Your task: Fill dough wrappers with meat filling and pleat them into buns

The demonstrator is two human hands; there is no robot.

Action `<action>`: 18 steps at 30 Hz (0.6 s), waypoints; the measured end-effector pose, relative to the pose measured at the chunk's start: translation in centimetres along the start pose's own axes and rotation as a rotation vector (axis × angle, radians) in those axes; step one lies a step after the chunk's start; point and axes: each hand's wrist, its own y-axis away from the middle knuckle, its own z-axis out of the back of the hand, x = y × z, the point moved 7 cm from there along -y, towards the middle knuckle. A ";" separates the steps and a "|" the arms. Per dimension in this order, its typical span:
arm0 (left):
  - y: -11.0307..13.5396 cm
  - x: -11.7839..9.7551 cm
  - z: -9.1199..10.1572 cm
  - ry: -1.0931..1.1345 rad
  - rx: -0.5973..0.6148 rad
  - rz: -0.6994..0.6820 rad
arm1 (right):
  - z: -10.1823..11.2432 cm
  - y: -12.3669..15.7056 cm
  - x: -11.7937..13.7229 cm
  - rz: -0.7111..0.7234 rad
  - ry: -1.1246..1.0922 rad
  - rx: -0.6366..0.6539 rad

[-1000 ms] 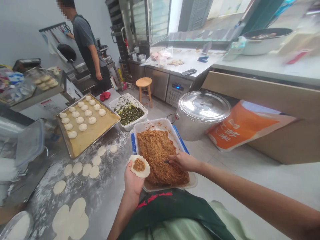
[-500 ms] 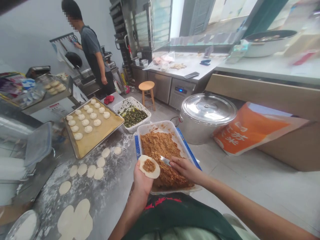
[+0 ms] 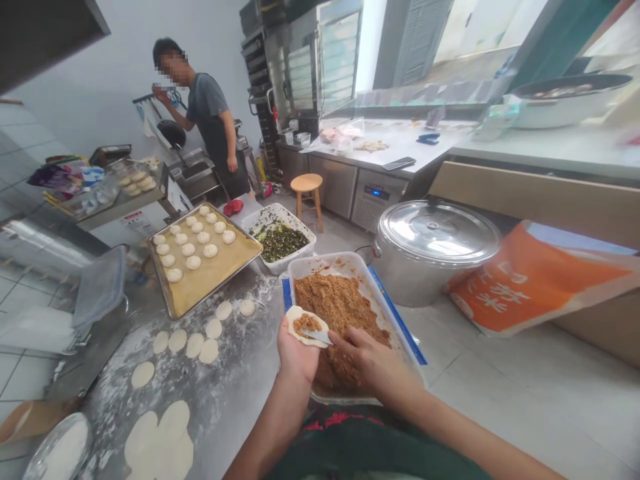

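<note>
My left hand (image 3: pixel 296 352) cups a round dough wrapper (image 3: pixel 306 326) with a lump of brown filling on it. My right hand (image 3: pixel 373 360) pinches a small metal spatula (image 3: pixel 316 337) whose tip rests on that filling. Both hands hover over the near end of a clear plastic tub of brown minced filling (image 3: pixel 345 307). Several flat dough rounds (image 3: pixel 195 340) lie on the floured steel counter to the left. A baking tray (image 3: pixel 220 273) behind them carries several filled buns.
A white tub of chopped greens (image 3: pixel 279 239) stands beyond the filling tub. A large lidded steel pot (image 3: pixel 435 247) and an orange sack (image 3: pixel 530 273) sit on the floor at right. Another person (image 3: pixel 213 127) stands at the far counter. A wooden stool (image 3: pixel 307 190) is behind.
My right hand lifted the spatula out of the filling tub and brought it to the wrapper in my left hand. The camera view shifted so everything sits further right.
</note>
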 end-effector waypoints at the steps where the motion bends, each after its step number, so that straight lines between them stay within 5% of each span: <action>1: 0.0 -0.2 0.2 0.005 -0.012 -0.011 | 0.4 0.1 -0.2 0.006 0.000 0.019; 4: 0.1 -0.8 0.2 0.024 -0.023 -0.063 | 1.9 0.0 -0.9 0.000 -0.047 0.019; 9: 0.8 -0.2 -2.0 0.038 0.149 -0.005 | 2.4 -0.5 -1.1 -0.032 0.003 -0.099; 14: 0.0 -0.5 -0.6 0.051 0.072 0.006 | 1.5 -0.1 -1.1 0.025 0.035 0.014; 18: 0.0 0.4 -0.8 0.022 0.117 0.066 | 2.4 0.0 -0.7 0.015 0.033 -0.050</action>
